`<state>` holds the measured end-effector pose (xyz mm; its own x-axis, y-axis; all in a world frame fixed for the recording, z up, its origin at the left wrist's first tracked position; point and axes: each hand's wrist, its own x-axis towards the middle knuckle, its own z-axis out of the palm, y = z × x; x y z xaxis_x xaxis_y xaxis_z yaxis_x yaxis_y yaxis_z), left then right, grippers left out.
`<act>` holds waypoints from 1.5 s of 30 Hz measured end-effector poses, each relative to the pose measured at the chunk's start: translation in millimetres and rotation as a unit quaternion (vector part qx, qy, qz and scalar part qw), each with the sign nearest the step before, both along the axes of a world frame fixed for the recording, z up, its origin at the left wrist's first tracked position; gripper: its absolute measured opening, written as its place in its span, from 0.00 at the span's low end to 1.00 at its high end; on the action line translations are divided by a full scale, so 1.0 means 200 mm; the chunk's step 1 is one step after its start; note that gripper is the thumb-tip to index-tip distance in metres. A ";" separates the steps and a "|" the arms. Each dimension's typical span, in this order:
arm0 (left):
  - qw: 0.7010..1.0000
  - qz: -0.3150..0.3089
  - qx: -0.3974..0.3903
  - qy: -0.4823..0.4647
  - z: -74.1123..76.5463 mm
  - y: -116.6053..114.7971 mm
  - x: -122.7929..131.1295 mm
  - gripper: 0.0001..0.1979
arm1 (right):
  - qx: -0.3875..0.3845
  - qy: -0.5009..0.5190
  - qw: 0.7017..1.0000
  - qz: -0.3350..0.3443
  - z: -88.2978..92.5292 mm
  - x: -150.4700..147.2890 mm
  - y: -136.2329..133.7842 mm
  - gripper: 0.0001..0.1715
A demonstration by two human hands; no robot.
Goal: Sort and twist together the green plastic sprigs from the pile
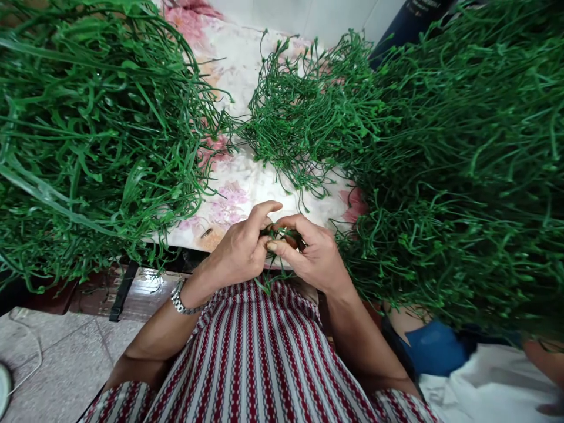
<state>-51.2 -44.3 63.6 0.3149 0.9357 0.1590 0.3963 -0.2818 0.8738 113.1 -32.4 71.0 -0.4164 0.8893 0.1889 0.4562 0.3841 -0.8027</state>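
Observation:
Near the front edge of the flowered tablecloth (259, 182), both hands meet around a small green plastic stem piece (286, 234). My left hand (242, 244), with a metal watch on its wrist, pinches one side of the piece, its index finger stretched outward. My right hand (311, 249) grips the other side between thumb and index finger. Thin green ends hang below the fingers; the fingers partly hide the piece.
A large heap of green plastic stems (88, 129) covers the left side. A bigger heap (476, 164) fills the right, with a looser bunch (312, 111) reaching the middle. A small dark object (206, 233) lies near the front edge. Part of another person (544, 361) shows at lower right.

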 end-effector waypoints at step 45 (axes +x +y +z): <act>0.988 0.008 -0.063 -0.141 -0.04 0.05 -0.04 0.02 | -0.027 0.019 0.999 -0.019 -0.05 -0.01 0.01 0.09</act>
